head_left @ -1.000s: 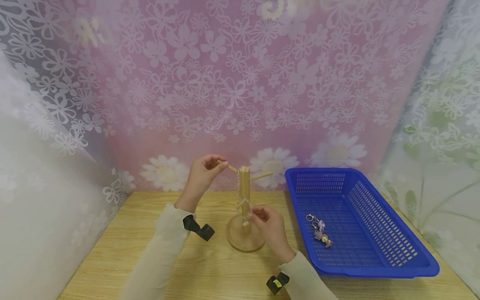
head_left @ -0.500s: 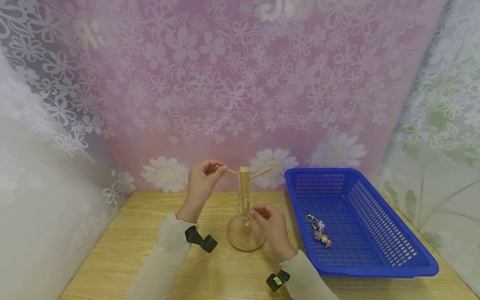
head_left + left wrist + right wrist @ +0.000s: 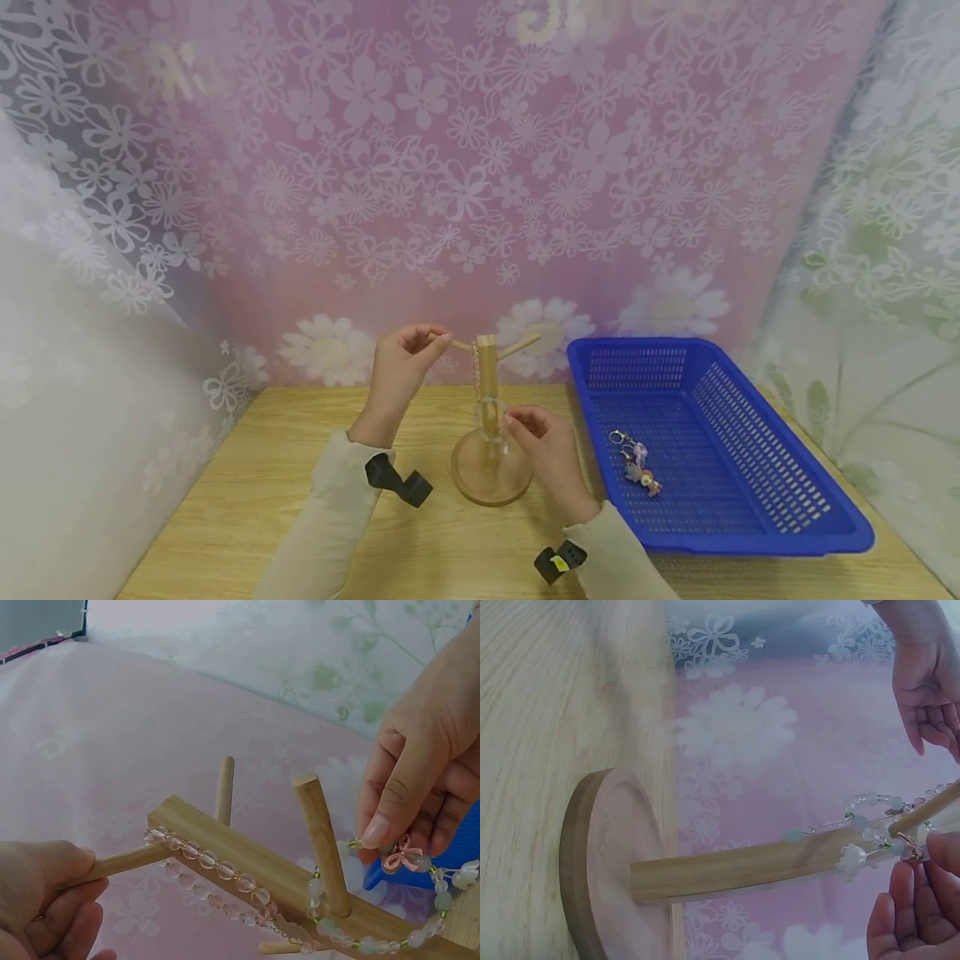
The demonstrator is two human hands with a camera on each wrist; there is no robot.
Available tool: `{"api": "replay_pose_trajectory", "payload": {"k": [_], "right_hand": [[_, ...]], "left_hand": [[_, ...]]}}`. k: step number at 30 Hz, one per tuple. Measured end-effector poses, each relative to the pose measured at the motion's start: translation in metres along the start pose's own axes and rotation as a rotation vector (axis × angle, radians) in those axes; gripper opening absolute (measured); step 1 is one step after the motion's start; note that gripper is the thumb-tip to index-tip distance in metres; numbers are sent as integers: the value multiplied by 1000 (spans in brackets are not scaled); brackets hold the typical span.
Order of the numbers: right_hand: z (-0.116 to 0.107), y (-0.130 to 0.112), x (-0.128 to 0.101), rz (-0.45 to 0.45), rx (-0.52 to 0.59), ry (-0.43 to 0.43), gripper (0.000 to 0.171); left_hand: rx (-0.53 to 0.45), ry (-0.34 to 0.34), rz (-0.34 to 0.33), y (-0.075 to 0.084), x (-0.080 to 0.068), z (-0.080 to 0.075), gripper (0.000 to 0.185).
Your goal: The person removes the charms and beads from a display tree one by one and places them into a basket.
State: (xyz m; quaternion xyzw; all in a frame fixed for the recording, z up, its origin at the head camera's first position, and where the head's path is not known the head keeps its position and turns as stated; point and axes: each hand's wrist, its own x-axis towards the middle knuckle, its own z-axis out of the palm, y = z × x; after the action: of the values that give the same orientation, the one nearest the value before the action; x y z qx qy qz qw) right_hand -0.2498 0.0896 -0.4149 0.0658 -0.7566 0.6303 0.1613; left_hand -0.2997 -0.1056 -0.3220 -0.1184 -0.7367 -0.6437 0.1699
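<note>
Right hand (image 3: 550,454): thumb and fingertips pinch a pale green-and-white beaded bracelet (image 3: 390,930) at its small pink bow charm, the loop hooked over a lower peg (image 3: 321,841) of the wooden jewellery stand (image 3: 487,417). Left hand (image 3: 401,367): thumb and forefinger pinch the tip of the upper peg at 9 o'clock of the post, steadying the stand; the remaining fingers are curled loosely beneath. A second bracelet of clear pinkish beads (image 3: 210,866) hangs from that upper peg, just beside the post. Compared with the head view a second ago, the right hand has crept slightly up and in toward the post, and the green bracelet sits closer against it; the left hand's pinch is unchanged. Judgement: the bracelet appears to be on the peg with the fingers not yet released, so seating is nearly complete. Outward from the stand, its round base (image 3: 604,862) rests on the wooden table (image 3: 225,508). At 3 o'clock of the stand, near but apart, stands a blue plastic basket (image 3: 750,517) holding a keyring with small charms (image 3: 637,462). Floral cloth backs the scene.
</note>
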Motion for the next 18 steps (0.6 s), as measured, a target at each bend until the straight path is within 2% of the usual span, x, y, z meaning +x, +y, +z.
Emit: {"api": "replay_pose_trajectory", "payload": {"k": [4, 11, 13, 18], "right_hand": [[-1, -21, -5, 6, -13, -17, 13], [-2, -34, -8, -20, 23, -40, 11], [-3, -42, -9, -21, 24, -49, 11], [-2, -20, -2, -29, 33, -52, 13]], "left_hand": [[-17, -16, -13, 1, 0, -1, 21], [-23, -29, -23, 29, -11, -1, 16], [-33, -30, -28, 21, -6, -1, 17], [-56, -34, -24, 3, 2, -1, 20]]}}
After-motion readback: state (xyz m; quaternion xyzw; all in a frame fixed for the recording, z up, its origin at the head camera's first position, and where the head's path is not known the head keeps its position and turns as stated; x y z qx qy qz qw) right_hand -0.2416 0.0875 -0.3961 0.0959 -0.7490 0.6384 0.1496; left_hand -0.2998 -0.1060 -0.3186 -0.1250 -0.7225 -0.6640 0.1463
